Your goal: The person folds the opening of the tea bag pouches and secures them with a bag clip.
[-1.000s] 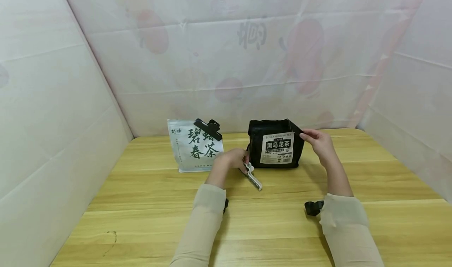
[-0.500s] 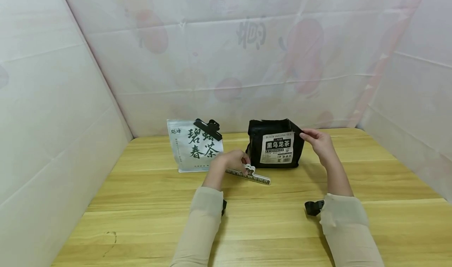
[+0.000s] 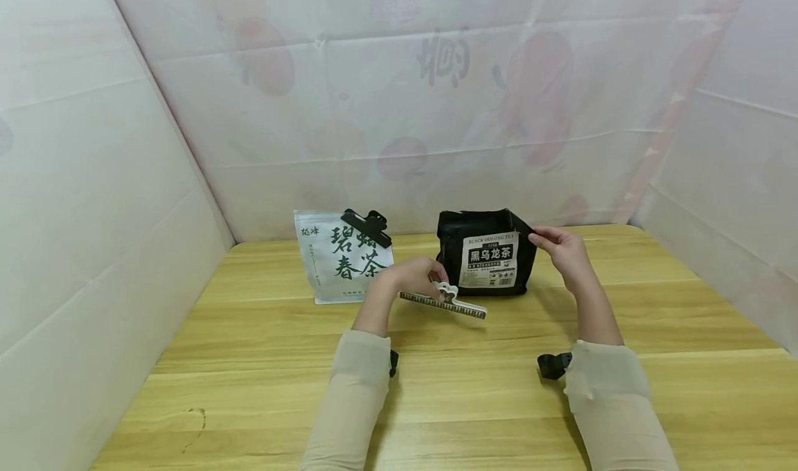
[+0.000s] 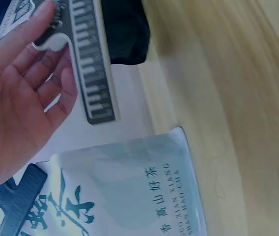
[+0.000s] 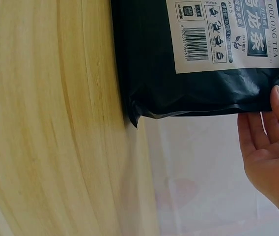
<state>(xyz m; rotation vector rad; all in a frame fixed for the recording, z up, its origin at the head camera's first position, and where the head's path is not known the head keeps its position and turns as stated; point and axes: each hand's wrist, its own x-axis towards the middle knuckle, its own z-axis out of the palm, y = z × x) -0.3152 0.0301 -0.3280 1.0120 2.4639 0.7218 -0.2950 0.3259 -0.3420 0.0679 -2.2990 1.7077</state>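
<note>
Long flat clip [image 3: 444,303] printed like piano keys, pinched in left hand [image 3: 408,277] grip above the bench [image 3: 249,360], lifted a bit higher than before, right hand [image 3: 561,246] pinching black tea bag [image 3: 486,253] top corner

1. On my table [image 3: 262,381], two tea bags stand side by side near the back wall [image 3: 399,97]: one bag [image 3: 341,258] left, the other bag [image 3: 488,253] right.
2. A clip [image 3: 366,226] sits on the left bag's top corner.
3. My left hand [image 3: 408,280] holds a second clip [image 3: 444,302] in front, between the bags.
4. My right hand [image 3: 561,246] touches the right bag's upper right corner.
</note>
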